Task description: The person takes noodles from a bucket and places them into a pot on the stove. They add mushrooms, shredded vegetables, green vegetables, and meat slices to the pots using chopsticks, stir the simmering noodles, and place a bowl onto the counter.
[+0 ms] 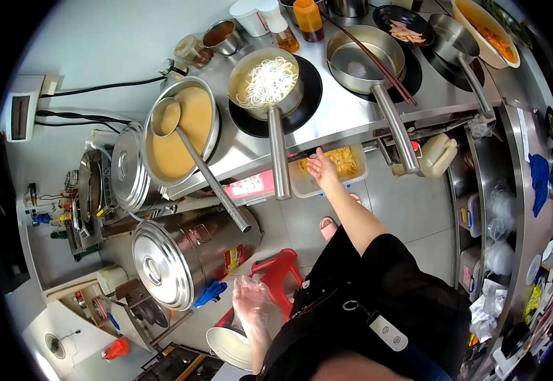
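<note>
My right hand (323,170), bare, reaches over a clear plastic container (303,185) below the counter edge, fingers loosely extended. Yellow food pieces (343,162) lie inside it. Whether my fingertips touch the container is unclear. My left hand (251,303) wears a clear plastic glove and hangs low, palm showing, fingers loosely stretched, near a red stool (279,273) and a white-rimmed bucket (218,341). Nothing shows in either hand. Above, a saucepan (277,149) holds white noodles (270,81). Beside it, a ladle (195,152) rests in a pot of tan broth (184,136).
A saucepan of clear liquid (352,63) carries chopsticks (378,60) across it; its handle juts past the counter. Another saucepan (451,38) stands to the right. A large lidded steel pot (162,263) sits lower left. Shelves (479,165) line the right side.
</note>
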### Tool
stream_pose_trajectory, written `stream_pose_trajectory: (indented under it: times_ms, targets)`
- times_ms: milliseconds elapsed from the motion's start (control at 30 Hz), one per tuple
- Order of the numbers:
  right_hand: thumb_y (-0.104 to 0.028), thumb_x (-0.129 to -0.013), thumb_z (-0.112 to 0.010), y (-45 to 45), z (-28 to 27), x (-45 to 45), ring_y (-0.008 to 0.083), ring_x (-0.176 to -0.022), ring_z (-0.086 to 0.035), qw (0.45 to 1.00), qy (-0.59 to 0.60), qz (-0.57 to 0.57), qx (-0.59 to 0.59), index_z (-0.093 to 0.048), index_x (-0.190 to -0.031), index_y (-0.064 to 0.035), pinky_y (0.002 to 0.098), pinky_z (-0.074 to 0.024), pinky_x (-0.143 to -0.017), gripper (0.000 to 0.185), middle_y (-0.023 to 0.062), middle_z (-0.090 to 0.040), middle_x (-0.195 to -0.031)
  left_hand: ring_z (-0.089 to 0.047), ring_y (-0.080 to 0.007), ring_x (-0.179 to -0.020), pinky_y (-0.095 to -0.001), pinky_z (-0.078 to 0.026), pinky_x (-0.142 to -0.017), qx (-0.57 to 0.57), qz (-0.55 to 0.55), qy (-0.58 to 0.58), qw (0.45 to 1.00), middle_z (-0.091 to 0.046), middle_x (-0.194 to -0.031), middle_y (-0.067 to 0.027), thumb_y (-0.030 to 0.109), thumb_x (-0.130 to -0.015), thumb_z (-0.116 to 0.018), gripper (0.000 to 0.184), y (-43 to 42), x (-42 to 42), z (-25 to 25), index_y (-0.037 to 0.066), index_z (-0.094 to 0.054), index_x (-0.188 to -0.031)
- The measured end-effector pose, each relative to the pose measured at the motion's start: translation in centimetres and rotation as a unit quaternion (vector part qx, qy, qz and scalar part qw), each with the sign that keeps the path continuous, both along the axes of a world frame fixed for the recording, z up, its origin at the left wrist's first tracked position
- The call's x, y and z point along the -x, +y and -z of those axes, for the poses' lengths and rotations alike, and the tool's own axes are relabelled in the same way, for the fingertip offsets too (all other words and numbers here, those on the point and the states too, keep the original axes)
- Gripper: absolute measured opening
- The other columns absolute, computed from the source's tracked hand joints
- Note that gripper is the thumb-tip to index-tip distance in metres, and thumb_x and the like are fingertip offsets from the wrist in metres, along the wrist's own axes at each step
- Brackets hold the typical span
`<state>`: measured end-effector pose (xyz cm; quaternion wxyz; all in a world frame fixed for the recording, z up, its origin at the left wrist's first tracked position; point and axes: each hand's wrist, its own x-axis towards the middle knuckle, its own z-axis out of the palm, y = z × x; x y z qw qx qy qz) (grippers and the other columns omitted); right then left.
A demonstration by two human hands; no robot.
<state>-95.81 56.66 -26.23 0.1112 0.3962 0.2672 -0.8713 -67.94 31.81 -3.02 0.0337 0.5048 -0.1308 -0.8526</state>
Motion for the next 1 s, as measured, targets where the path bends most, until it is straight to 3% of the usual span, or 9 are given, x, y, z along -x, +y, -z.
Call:
stream_pose_trajectory:
  times_ms: [200,533,633,667,800,867,933,967,1000]
  targets:
    - [-0.043,-0.09,-0.064,-0.4,0.6,0.2,0.025,-0.093,-0.057,0.994,-0.017,0.042,0.101,-0.054,-0.1,-0.0025,0.0382,-0.0485,-0.085,0.043,0.0155,-0.064,-0.1,-0.061,-0.021,-0.073,-0.0367,-0.049,-0.071,0.021,0.039,0.011,0.999,-0.066,-0.078,-0.0029,0.032,-0.094,-0.053,0.027,-0.4,0.1,0.2,0.009,-0.064,-0.087]
    - [-0.043,-0.093,-0.058,0.2,-0.1,-1.1,0.0249,-0.091,-0.06,0.997,-0.004,0.017,0.072,-0.052,-0.101,-0.0047,0.0371,-0.0509,-0.084,0.04,0.0146,-0.065,-0.1,-0.057,-0.0177,-0.068,-0.0339,-0.046,-0.067,0.037,0.078,0.029,0.996,-0.065,-0.075,-0.0007,0.03,-0.094,-0.053,0.025,-0.9,1.5,0.6,0.008,-0.064,-0.091]
    - [-0.037,-0.094,-0.057,0.8,-1.4,-4.1,0.0212,-0.08,-0.064,0.993,-0.037,-0.1,0.05,-0.058,-0.099,-0.0065,0.0354,-0.0547,-0.07,0.031,0.0107,-0.067,-0.093,-0.056,-0.0188,-0.067,-0.035,-0.046,-0.066,0.011,0.076,0.012,0.997,-0.063,-0.074,-0.0012,0.03,-0.093,-0.053,0.026,-0.8,2.8,0.3,0.007,-0.064,-0.091]
    - [-0.036,-0.094,-0.058,1.5,-2.4,-6.1,0.0204,-0.079,-0.065,0.982,0.003,-0.179,0.056,-0.057,-0.102,-0.0068,0.0345,-0.055,-0.07,0.03,0.0098,-0.067,-0.093,-0.056,-0.0173,-0.073,-0.0359,-0.047,-0.072,-0.025,0.097,0.067,0.993,-0.059,-0.073,0.0002,0.032,-0.094,-0.052,0.032,-2.1,2.3,1.8,0.005,-0.063,-0.108]
    - [-0.024,-0.094,-0.06,8.0,-21.3,-9.6,0.0133,-0.074,-0.063,0.841,0.251,-0.467,-0.109,-0.063,-0.098,-0.0018,0.0278,-0.0522,-0.063,0.023,0.0059,-0.067,-0.084,-0.053,-0.016,-0.068,-0.0341,-0.046,-0.07,-0.023,0.142,0.091,0.985,-0.055,-0.069,0.001,0.035,-0.095,-0.051,0.035,-1.7,3.7,2.2,0.005,-0.062,-0.108]
    - [-0.02,-0.096,-0.056,13.2,-27.5,-7.1,0.0119,-0.075,-0.063,0.784,0.397,-0.412,-0.242,-0.063,-0.098,-0.0021,0.0274,-0.0524,-0.066,0.019,0.0053,-0.066,-0.084,-0.049,-0.0157,-0.063,-0.0328,-0.043,-0.066,-0.024,0.137,0.099,0.985,-0.052,-0.065,0.0011,0.036,-0.094,-0.052,0.033,-2.1,4.2,2.8,0.006,-0.064,-0.1]
    - [-0.014,-0.095,-0.055,18.4,-30.2,-2.4,0.0125,-0.078,-0.063,0.738,0.418,-0.325,-0.418,-0.062,-0.096,-0.0011,0.0292,-0.0514,-0.068,0.015,0.0043,-0.066,-0.083,-0.047,-0.0159,-0.061,-0.0314,-0.042,-0.064,0.01,0.105,0.101,0.989,-0.05,-0.062,0.0012,0.034,-0.094,-0.051,0.03,-1.8,5.2,2.2,0.008,-0.063,-0.089]
    - [-0.009,-0.093,-0.054,20.7,-31.6,0.6,0.0209,-0.08,-0.065,0.636,0.401,-0.293,-0.59,-0.061,-0.094,0.0003,0.0339,-0.0517,-0.07,0.011,0.0095,-0.066,-0.085,-0.048,-0.0162,-0.06,-0.0314,-0.042,-0.06,0.013,0.133,0.184,0.974,-0.052,-0.064,0.0004,0.035,-0.095,-0.051,0.029,-2.7,5.1,3.1,0.01,-0.062,-0.084]
    - [-0.003,-0.086,-0.055,22.9,-30.3,4.2,0.0309,-0.083,-0.064,0.453,0.427,-0.189,-0.759,-0.06,-0.097,-0.0002,0.0388,-0.0516,-0.073,0.012,0.0141,-0.064,-0.086,-0.049,-0.0156,-0.061,-0.0313,-0.043,-0.06,0.074,0.124,0.169,0.975,-0.054,-0.066,0.0001,0.034,-0.095,-0.052,0.027,-3.4,5.5,3.0,0.011,-0.062,-0.085]
